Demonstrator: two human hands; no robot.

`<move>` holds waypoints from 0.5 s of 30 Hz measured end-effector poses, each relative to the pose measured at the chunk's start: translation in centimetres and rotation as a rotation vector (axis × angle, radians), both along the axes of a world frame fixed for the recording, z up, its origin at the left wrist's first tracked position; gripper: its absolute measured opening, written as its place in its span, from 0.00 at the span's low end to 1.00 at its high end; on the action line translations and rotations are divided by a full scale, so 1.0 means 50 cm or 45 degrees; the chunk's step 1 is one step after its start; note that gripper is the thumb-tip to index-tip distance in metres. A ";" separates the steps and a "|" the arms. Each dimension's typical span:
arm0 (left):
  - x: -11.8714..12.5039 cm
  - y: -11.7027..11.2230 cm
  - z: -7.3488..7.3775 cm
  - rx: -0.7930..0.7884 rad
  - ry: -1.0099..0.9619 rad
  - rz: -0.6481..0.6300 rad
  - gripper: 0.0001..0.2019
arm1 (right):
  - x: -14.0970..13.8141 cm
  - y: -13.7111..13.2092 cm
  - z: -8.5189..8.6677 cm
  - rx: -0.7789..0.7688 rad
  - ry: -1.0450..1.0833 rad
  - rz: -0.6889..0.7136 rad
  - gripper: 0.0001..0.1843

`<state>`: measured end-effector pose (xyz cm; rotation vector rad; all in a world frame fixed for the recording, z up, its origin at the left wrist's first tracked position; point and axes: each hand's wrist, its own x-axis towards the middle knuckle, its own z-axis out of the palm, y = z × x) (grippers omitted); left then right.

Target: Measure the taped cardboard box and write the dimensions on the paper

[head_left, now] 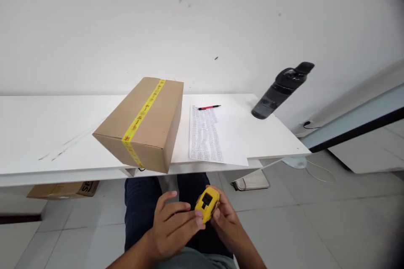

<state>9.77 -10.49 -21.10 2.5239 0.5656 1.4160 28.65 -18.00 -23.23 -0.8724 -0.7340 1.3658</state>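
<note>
A yellow tape measure [208, 202] with a black patch on its face is held low over my lap, in front of the table edge. My right hand [227, 220] wraps round its right side, thumb in front and fingers behind. From the left, my left hand [175, 222] reaches across and pinches the lower left end of the case with its nearest fingertips. The other fingers of that hand are loosely spread, off the case. Whether any tape blade is drawn out is hidden by the fingertips.
On the white table [75, 134] lies a cardboard box [142, 117] sealed with yellow tape, its corner overhanging the front edge. Right of it are a written sheet of paper [233, 143], a red and black pen [209, 107] and a dark bottle [277, 92]. Another carton [63, 190] sits underneath.
</note>
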 end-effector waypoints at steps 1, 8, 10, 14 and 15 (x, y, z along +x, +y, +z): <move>0.022 0.005 0.001 -0.029 -0.029 -0.061 0.19 | -0.008 -0.016 -0.026 -0.090 0.084 -0.054 0.30; 0.100 -0.001 -0.050 -1.431 0.077 -0.581 0.39 | 0.005 -0.047 -0.082 -0.328 -0.243 0.094 0.33; 0.112 0.011 -0.038 -1.489 -0.013 -0.611 0.33 | 0.056 -0.007 -0.057 -0.087 -0.638 0.075 0.31; 0.133 0.075 0.051 -1.239 0.044 -0.419 0.26 | 0.213 0.138 0.023 0.325 -1.395 -0.527 0.27; 0.140 0.097 0.079 -1.173 0.096 -0.388 0.25 | 0.250 0.178 0.039 0.374 -1.610 -0.648 0.25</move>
